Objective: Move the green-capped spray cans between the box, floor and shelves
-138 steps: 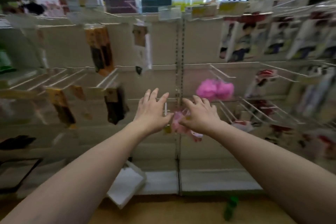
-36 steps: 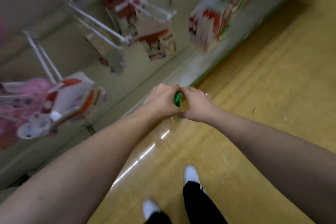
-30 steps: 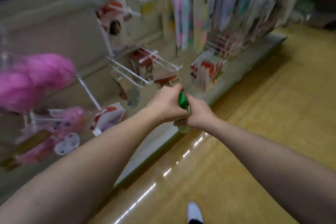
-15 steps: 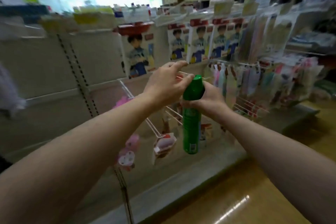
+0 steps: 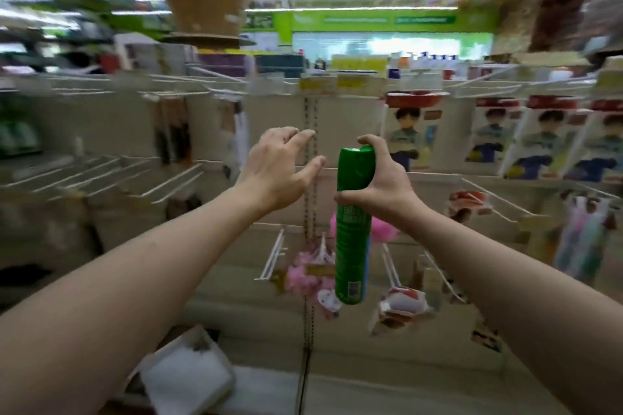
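**Green can held up before shop rack**

The right hand point(image 5: 384, 184) is gripping an upright green spray can point(image 5: 352, 226) near its top, before a hook-lined shelf wall point(image 5: 111, 131). The left hand point(image 5: 278, 168) is hovering just beside it, fingers loosely spread, holding nothing.

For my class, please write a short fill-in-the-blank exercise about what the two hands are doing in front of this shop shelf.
1. The right hand grips a tall spray can whose colour is ____.
2. The left hand holds ____, its fingers spread beside the can.
3. The can is held ____, cap at the top.
4. Behind the can's lower half hang fluffy goods coloured ____.

Missing words: green; nothing; upright; pink
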Demonstrator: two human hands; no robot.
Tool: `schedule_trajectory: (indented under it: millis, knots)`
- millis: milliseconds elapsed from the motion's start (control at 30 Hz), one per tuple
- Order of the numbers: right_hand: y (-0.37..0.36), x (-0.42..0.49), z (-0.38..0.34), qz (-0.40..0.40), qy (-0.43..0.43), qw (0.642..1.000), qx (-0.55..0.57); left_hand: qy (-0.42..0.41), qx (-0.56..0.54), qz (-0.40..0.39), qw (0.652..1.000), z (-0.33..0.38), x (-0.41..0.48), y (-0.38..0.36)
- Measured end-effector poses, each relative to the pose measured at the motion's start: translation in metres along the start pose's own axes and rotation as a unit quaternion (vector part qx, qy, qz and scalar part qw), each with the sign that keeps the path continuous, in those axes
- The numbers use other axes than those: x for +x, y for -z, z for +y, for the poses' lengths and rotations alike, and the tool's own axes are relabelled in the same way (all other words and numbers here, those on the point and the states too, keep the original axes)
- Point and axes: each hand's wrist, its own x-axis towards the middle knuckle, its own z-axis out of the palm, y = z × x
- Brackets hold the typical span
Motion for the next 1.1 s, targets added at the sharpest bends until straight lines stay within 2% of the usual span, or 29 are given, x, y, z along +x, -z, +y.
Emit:
schedule_trajectory:
  millis: [233, 500, 800, 933, 1100]
  knots:
    - [-0.101, 0.016, -0.068, -0.109, 0.083, 0.988, 0.070, 0.169, 0.108, -0.001, 0.980, -0.092, -0.099, 0.075]
    - [-0.243, 0.004, -0.176, -0.221, 0.171, 0.949, 0.144, 0.343, 0.196, -0.002, 0.919, -0.189, -0.230, 0.158]
    - [-0.397, -0.039, -0.291, -0.291, 0.208, 0.910, 0.208, 0.441, 0.234, -0.026, 0.866, -0.294, -0.355, 0.241]
    - [-0.461, -0.065, -0.333, -0.318, 0.215, 0.899, 0.211, 0.485, 0.250, -0.034, 0.837, -0.327, -0.404, 0.261]
    - [-0.541, -0.097, -0.374, -0.388, 0.214, 0.870, 0.219, 0.541, 0.247, -0.051, 0.802, -0.367, -0.456, 0.277]
